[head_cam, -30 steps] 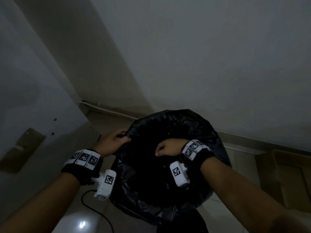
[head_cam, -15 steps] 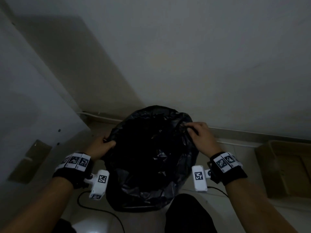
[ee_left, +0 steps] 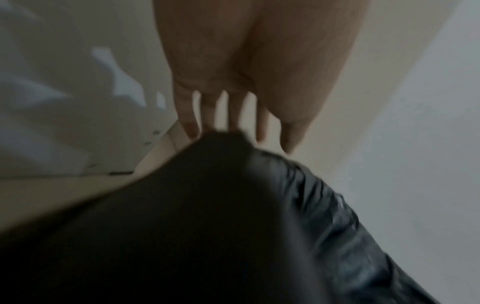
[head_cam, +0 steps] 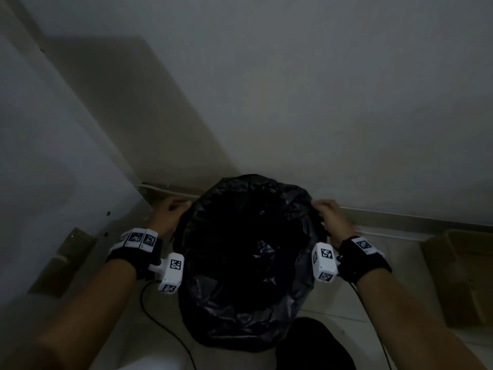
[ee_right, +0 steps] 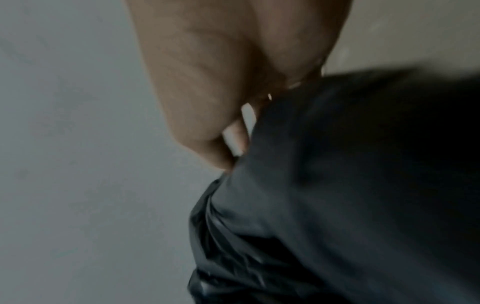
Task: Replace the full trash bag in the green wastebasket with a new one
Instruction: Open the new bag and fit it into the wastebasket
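- Two hands on one black trash bag (head_cam: 248, 263): left hand (head_cam: 168, 214) at the left edge of the bag's mouth, right hand (head_cam: 332, 220) at the right edge, both in the middle band of the head view.
- Bag low in the centre of the head view, on the floor (head_cam: 328, 313), against the base of the pale wall (head_cam: 293, 102).
- Glossy, crinkled black plastic, mouth spread wide and roughly round, inside dark with little detail to make out.
- Loose folds bulging outward at the lower edge of the bag; wastebasket itself hidden under the plastic, colour not visible.
- Left wrist view: fingers (ee_left: 193, 123) reaching down to a raised peak of the bag (ee_left: 207, 216) in the centre of the frame, tips touching or just behind the plastic; blurred, so cannot tell whether grasping it or released.
- Right wrist view: fingers (ee_right: 221, 156) curled and pinching a gathered fold of the bag (ee_right: 337, 185), plastic pulled taut toward the right side of the frame, wrinkles bunched below the pinch.
- Black wristbands with white marker tags on both wrists, white camera blocks beside the bag's left and right flanks.
- Thin dark cable (head_cam: 162, 327) across the floor at lower left.
- Brown cardboard box (head_cam: 458, 276) at the right edge of the head view, well apart from the bag.
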